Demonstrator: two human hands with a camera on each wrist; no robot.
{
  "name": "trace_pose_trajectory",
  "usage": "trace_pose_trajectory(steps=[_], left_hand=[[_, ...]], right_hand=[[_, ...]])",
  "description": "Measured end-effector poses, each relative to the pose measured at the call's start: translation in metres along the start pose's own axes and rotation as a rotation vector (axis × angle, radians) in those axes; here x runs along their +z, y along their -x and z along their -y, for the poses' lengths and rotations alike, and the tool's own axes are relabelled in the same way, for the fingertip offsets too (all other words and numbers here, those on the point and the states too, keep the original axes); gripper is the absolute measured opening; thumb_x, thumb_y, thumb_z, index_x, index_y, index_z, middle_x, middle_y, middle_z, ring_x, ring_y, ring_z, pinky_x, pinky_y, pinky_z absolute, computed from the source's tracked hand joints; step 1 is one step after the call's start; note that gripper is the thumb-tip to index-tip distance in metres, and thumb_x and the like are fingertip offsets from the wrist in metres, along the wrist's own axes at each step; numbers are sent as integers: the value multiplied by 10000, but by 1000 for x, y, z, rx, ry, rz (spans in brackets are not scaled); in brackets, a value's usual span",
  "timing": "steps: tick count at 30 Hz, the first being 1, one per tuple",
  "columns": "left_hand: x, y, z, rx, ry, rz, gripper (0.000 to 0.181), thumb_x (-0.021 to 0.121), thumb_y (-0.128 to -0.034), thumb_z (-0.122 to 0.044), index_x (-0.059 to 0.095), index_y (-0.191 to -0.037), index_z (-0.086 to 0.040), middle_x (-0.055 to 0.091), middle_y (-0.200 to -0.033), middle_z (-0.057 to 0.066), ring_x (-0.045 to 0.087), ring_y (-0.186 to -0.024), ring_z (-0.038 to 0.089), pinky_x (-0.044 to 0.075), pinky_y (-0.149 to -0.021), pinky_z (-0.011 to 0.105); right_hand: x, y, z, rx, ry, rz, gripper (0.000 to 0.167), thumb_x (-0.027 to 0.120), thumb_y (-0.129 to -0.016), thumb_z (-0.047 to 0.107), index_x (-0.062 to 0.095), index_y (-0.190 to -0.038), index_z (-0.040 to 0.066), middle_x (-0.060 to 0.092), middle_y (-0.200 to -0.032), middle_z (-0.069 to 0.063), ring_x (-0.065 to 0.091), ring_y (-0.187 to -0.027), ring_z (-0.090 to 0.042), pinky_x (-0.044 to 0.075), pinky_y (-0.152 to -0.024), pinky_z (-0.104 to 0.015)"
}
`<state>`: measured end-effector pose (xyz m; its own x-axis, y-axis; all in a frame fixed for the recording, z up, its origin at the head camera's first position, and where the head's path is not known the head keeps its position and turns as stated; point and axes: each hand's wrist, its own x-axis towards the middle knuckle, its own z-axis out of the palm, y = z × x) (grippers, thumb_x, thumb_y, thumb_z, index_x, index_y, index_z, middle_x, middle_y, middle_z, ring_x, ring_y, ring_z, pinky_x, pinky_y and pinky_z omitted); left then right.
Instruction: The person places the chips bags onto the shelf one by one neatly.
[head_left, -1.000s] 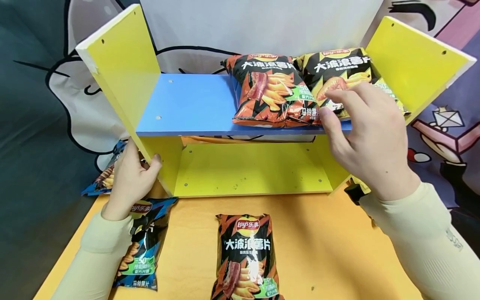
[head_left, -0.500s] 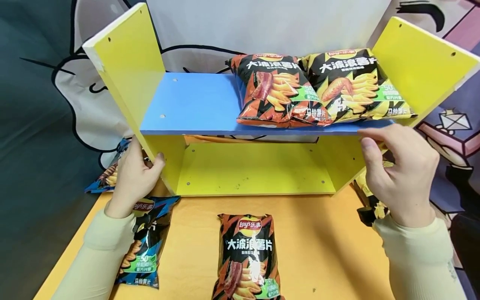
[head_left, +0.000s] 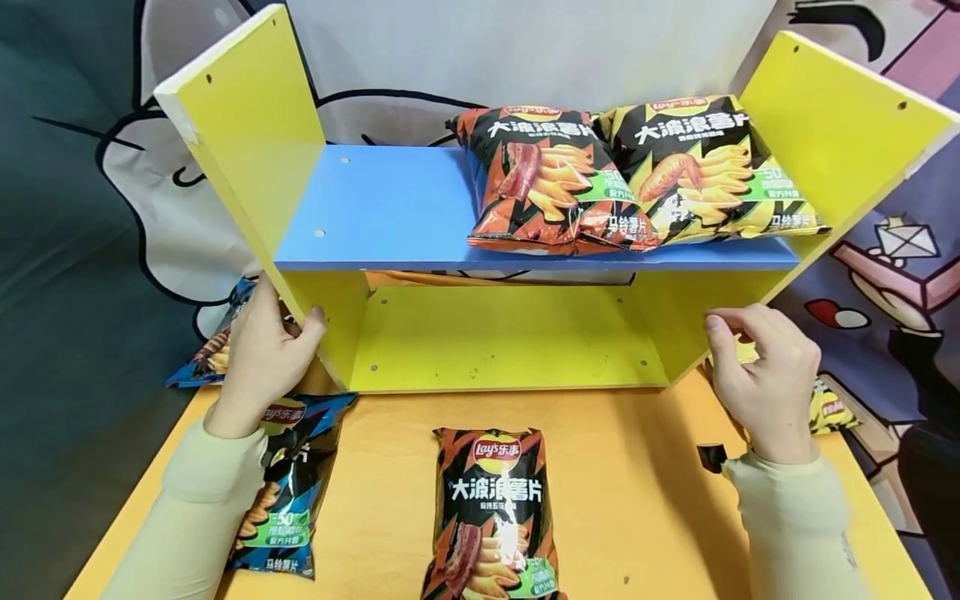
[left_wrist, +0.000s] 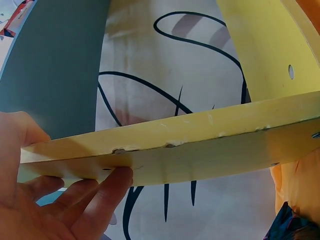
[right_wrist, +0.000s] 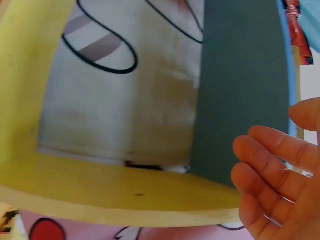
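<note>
A yellow shelf unit with a blue middle board (head_left: 382, 208) stands on an orange surface. My left hand (head_left: 266, 362) grips its left side panel (head_left: 247, 150); in the left wrist view the fingers of this hand (left_wrist: 35, 212) lie against one face of the panel (left_wrist: 200, 145). Loosely curled and holding nothing, my right hand (head_left: 768, 379) is beside the lower right side; the right wrist view has the hand (right_wrist: 282, 187) close to the panel edge (right_wrist: 120, 207). On the blue board a red-black chip bag (head_left: 551, 179) leans against a yellow-black one (head_left: 697, 171).
In front of the unit lies a red-black bag (head_left: 491, 517) on the orange table (head_left: 615, 500). One blue bag (head_left: 281, 500) is by my left sleeve, another (head_left: 210, 358) behind my left hand. A yellow bag (head_left: 828, 408) and a small black object (head_left: 711, 457) are at the right.
My right hand has come away from the yellow-black bag on the blue board and moved down to the unit's lower right side. My left hand keeps its grip on the left panel.
</note>
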<state>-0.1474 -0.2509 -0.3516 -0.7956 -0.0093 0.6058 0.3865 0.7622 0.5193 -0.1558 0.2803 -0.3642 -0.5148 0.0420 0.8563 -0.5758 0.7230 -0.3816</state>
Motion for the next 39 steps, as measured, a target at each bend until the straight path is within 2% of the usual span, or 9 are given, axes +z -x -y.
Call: trace_pose_trajectory(steps=[6,12,16,20,26,29,33,36,39], left_hand=[[0,0,1,8,0,-3,475,614,-950,-153,512,-1413,-115,638,-954,84,463,-611,86,391,-574,192],[0,0,1,15,-3,-15,460,620,-945,-149,524,-1393,-114,624,-914,67,451,-607,63,383,-574,186],[-1,1,2,20,-6,-15,473,620,-942,-147,517,-1402,-111,626,-909,70,455,-597,76,382,-565,184],[-2,0,2,21,-7,-11,496,620,-941,-144,508,-1423,-118,640,-938,84,461,-598,72,388,-563,179],[-1,0,3,23,-1,-7,500,618,-941,-147,506,-1428,-115,647,-981,102,475,-622,55,403,-580,169],[-1,0,3,24,4,-14,503,616,-938,-144,508,-1428,-115,646,-987,105,473,-624,52,402,-584,167],[0,0,2,21,5,-18,507,613,-939,-148,506,-1434,-116,648,-1001,113,475,-636,53,402,-590,168],[0,0,1,18,3,-17,504,608,-941,-150,505,-1433,-111,643,-997,115,469,-634,66,400,-585,178],[0,-1,1,15,3,-17,508,605,-942,-150,501,-1438,-112,640,-994,115,464,-627,73,398,-579,184]], right_hand=[[3,14,-19,83,25,-64,223,702,-904,163,736,-820,-40,680,-759,-159,504,-800,143,383,-788,-77],[5,16,-29,253,69,-155,318,756,-852,195,614,-885,-87,541,-842,233,500,-780,142,377,-769,-99],[8,16,-34,387,40,-167,270,791,-834,193,613,-982,53,492,-917,273,541,-804,70,422,-785,-132],[12,18,-38,459,17,-109,349,789,-854,213,600,-1147,219,531,-965,256,593,-813,46,467,-760,-122],[18,24,-49,450,80,5,298,730,-920,258,715,-1147,65,605,-914,277,567,-757,193,441,-673,-42],[23,28,-58,414,130,54,248,704,-943,266,754,-1057,51,706,-837,107,537,-718,208,403,-645,-43],[27,32,-66,354,202,115,290,677,-963,253,749,-875,-14,728,-752,-195,637,-636,-128,409,-622,-247],[27,35,-69,301,234,152,363,666,-965,234,690,-745,-54,671,-650,-257,586,-574,-410,374,-582,-408],[25,35,-71,261,246,185,394,662,-967,223,649,-674,-41,617,-555,-236,496,-450,-354,335,-526,-421]])
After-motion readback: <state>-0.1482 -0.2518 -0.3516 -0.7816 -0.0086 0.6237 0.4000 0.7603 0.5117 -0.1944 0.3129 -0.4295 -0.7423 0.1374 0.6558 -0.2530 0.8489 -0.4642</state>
